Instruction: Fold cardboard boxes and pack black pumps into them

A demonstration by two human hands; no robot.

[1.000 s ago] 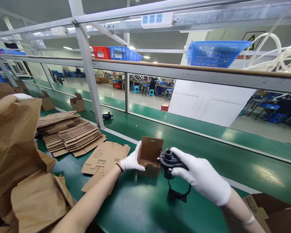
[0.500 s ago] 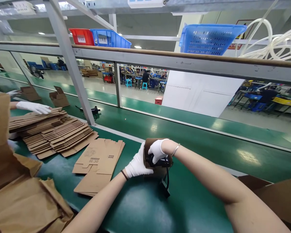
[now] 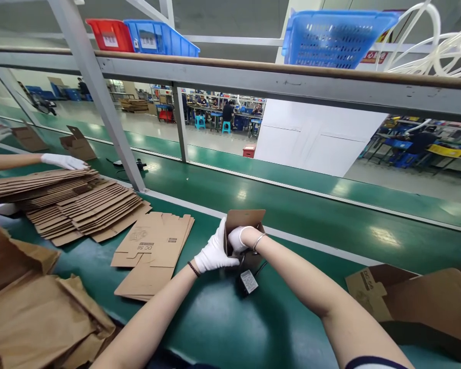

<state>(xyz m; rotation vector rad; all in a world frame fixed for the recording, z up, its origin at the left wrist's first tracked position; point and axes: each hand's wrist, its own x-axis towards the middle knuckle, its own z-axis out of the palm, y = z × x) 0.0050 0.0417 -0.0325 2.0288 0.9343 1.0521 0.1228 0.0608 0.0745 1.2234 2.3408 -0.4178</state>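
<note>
My left hand [image 3: 214,253], in a white glove, grips the left side of a small open cardboard box [image 3: 249,218] whose flap stands up at the back. My right hand [image 3: 241,240], gloved as well, reaches down into that box; its fingers are hidden inside, and so is whatever they touch. Outside the box, low in front of it, is a black power adapter [image 3: 248,282] with a pale label, its cord running up toward the box. Left of my hands lie a few flat printed cartons [image 3: 153,246] on the green work surface [image 3: 207,323].
A larger pile of flattened cartons [image 3: 80,205] lies farther left, with a co-worker's gloved hand [image 3: 64,161] on it. Brown paper [image 3: 42,318] fills the lower left. An open carton [image 3: 426,297] stands at right. A metal post [image 3: 96,92] and a shelf rail [image 3: 230,72] cross ahead.
My right hand has gone deeper into the box, and the black device it held is now out of sight. The adapter has shifted left and turned its label up. The view has tilted down.
</note>
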